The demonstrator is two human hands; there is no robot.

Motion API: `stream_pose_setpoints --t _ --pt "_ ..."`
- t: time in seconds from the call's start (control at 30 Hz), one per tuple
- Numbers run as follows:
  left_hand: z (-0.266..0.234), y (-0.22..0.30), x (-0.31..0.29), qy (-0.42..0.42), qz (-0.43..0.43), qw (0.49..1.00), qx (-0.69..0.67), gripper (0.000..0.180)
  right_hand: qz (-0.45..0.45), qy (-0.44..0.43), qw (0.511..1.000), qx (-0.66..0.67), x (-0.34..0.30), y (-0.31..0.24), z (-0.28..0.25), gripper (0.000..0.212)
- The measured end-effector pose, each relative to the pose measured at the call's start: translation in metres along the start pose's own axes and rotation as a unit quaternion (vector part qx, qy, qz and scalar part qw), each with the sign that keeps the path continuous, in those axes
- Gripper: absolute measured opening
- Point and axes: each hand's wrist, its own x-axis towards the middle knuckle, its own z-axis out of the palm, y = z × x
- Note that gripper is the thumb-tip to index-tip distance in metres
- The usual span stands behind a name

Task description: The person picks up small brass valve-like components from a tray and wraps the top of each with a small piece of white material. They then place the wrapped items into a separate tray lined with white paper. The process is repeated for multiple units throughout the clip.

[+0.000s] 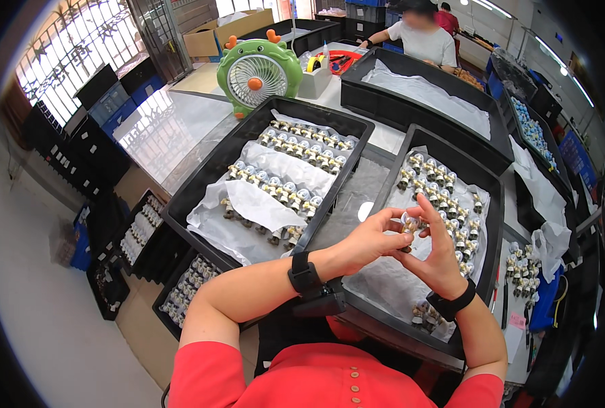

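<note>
Both hands meet above the right-hand black tray (494,197), fingers closed around one small figurine (410,223) with white, gold and brown parts. My left hand (374,238) pinches it from the left side. My right hand (440,255) grips it from the right, its index finger pointing up. Below, rows of similar figurines (444,197) stand on white paper in that tray, with a few more near its front edge, partly hidden by my right wrist. A second black tray (248,149) to the left carries more rows of figurines separated by white paper sheets (292,166).
A green cartoon-shaped fan (260,71) stands behind the left tray. A deep black bin (418,112) with white paper lies beyond the right one. Farther back sits a person in a white shirt (425,44). Crates of figurines (143,228) stack at the left; more figurines (522,272) lie right.
</note>
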Motion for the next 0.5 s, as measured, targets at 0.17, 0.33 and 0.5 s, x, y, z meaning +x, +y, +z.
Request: stream_pose_setpoints --t 0.17,0.33,0.5 --pt "-0.0004 -0.0001 0.0011 -0.003 -0.005 1.000 0.002 0.057 -0.002 0.006 1.000 -0.003 -0.0002 0.0006 -0.0001 0.096" --pt "0.0007 0.0017 0.0006 0.004 0.003 1.000 0.000 0.058 -0.006 0.028 1.000 0.005 0.0003 0.0038 0.0012 0.096" --pt "-0.0025 -0.0021 0.0017 0.012 0.014 1.000 -0.007 0.061 -0.001 0.032 0.999 0.021 0.0009 0.0030 0.0013 0.096"
